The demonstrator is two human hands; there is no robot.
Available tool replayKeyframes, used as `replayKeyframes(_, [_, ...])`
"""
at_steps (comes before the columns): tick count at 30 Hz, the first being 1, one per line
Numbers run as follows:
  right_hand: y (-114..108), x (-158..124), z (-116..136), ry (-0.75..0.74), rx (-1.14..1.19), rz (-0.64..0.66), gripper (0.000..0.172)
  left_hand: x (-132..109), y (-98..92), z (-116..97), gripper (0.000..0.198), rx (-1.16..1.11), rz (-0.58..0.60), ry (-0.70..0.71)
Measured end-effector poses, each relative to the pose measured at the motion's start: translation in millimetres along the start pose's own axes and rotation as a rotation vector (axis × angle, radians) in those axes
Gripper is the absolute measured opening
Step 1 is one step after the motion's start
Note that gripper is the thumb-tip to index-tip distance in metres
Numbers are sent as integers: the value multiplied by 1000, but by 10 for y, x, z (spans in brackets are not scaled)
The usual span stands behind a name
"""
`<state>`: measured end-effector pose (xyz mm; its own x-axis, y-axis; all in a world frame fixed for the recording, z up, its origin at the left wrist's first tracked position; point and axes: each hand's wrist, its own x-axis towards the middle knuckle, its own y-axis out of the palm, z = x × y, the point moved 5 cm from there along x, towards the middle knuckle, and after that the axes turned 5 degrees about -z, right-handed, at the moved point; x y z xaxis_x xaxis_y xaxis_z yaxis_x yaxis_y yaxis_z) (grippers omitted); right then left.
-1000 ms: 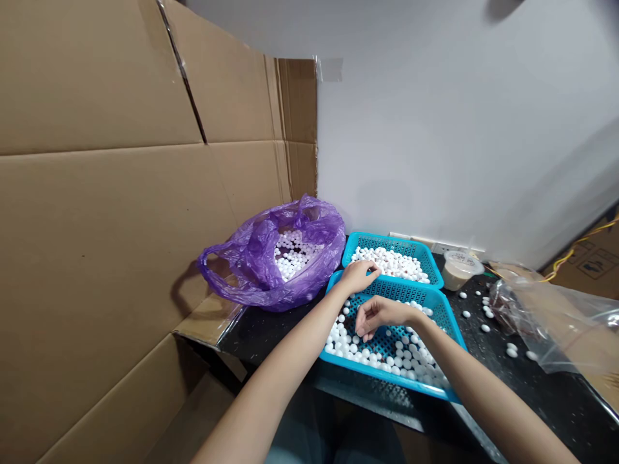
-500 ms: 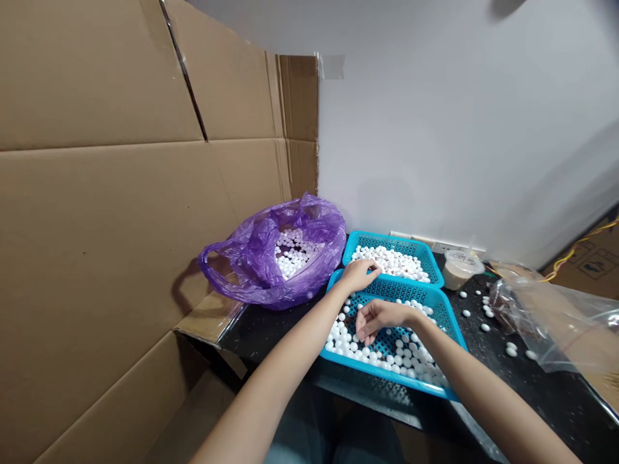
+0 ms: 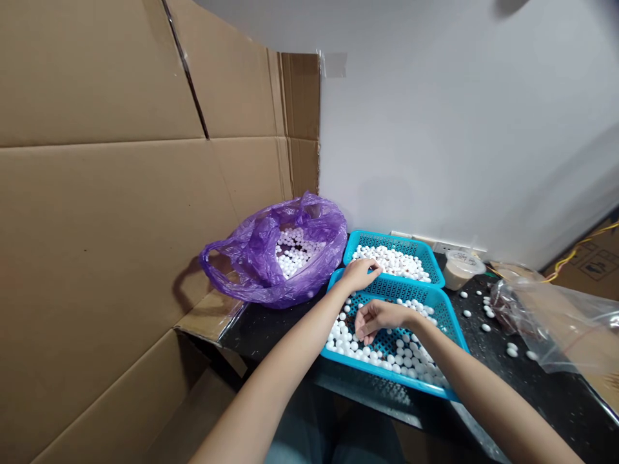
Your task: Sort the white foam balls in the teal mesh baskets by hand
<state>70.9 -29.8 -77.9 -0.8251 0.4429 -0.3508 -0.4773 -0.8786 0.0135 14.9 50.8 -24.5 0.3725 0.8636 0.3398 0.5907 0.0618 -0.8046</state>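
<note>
A blue-green plastic basket (image 3: 447,316) stands close to me, with many small white balls (image 3: 409,353) and some brown bits on its floor. Inside it hovers my right hand (image 3: 380,318), fingers curled together just above the balls; anything in the pinch is hidden. Behind it, a second blue-green basket (image 3: 432,259) is thickly covered with white balls (image 3: 396,261). My left hand (image 3: 360,274) lies over the meeting rims of both baskets, fingers bent and close together by the far basket's near side. What those fingers hold, if anything, cannot be made out.
Left of the baskets sits an open purple plastic bag (image 3: 256,251) with white balls inside. To the right are a lidded plastic tub (image 3: 459,269), several loose balls and a clear bag (image 3: 556,322) on the black table (image 3: 527,393). Cardboard (image 3: 120,245) walls the left side.
Both hands keep almost the same place and pose. The view has shifted very slightly; no ball or basket has plainly moved.
</note>
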Motion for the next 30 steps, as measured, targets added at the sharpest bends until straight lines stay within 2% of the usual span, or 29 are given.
replayKeyframes(30, [0,-8,-41,54,-15,-25,38,8,17,11,28,-1,6,-4])
